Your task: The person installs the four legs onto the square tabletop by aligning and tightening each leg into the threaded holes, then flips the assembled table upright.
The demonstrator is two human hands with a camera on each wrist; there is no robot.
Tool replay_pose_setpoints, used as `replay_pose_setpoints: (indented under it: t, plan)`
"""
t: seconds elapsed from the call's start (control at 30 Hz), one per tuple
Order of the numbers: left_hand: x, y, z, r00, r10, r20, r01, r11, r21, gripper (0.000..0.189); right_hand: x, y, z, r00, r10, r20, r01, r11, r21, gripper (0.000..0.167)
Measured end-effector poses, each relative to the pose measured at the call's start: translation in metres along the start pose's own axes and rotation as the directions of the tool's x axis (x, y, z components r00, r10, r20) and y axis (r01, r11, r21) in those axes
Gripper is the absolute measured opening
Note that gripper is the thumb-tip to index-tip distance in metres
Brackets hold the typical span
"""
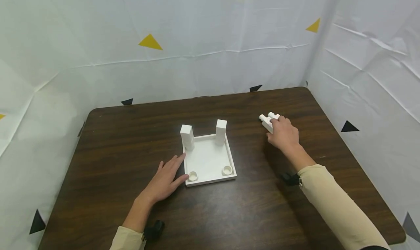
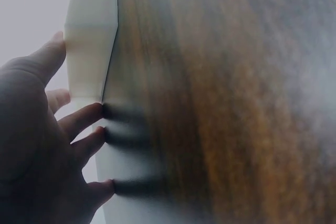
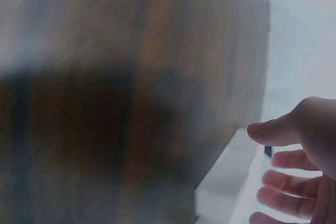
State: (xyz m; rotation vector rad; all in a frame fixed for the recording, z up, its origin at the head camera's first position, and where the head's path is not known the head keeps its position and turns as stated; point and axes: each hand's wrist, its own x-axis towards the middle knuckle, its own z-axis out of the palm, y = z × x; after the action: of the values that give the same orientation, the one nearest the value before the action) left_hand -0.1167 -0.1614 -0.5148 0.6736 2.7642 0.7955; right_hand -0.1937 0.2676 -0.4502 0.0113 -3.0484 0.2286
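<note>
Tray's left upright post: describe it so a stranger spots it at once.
On the dark wooden table lies a shallow white tray. At its far-left corner stands the square-topped white post: taller than the round cups at the near corners, and left of the other post.

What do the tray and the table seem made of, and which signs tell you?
Tray: perhaps plastic or painted wood, matt white; plain, even surfaces show no grain.
Table: dark brown wood or wood-look laminate, slightly glossy; streaked grain and a pale sheen show.

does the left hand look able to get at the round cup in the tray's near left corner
Likely yes: the left hand has its thumb close beside the round cup, with nothing visible between them.
</note>
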Motion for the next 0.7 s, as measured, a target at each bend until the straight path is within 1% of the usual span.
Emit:
replay_pose_setpoints:
  t: [0.1,0.27,0.37,0.5,0.6,0.7]
  plan:
    - [0.0,0.002,0.0,1.0,0.013,-0.005,-0.014,1.0,-0.004,0.076,-0.006,0.011,0.005,1.0,0.022,-0.018,-0.023,0.999,-0.041,0.04]
    - [0.0,0.004,0.001,1.0,0.016,0.006,-0.016,1.0,-0.009,0.075,-0.01,0.021,0.013,0.999,0.043,-0.034,-0.045,0.998,-0.048,0.038]
    - [0.003,0.004,0.002,1.0,0.017,0.005,-0.017,1.0,-0.001,0.074,-0.01,0.023,0.014,0.998,0.057,-0.034,-0.058,0.998,-0.02,0.039]
    - [0.005,0.003,0.002,1.0,0.019,0.001,-0.019,1.0,0.004,0.074,-0.011,0.025,0.013,0.997,0.074,-0.011,-0.073,0.996,0.051,0.045]
    - [0.006,0.003,0.004,1.0,0.013,0.011,-0.013,1.0,0.003,0.073,-0.013,0.028,0.014,0.998,0.054,0.01,-0.055,0.994,0.095,0.049]
    - [0.007,0.002,0.006,1.0,0.007,0.017,-0.008,1.0,0.009,0.074,-0.013,0.032,0.017,1.0,0.013,0.01,-0.014,0.992,0.124,0.05]
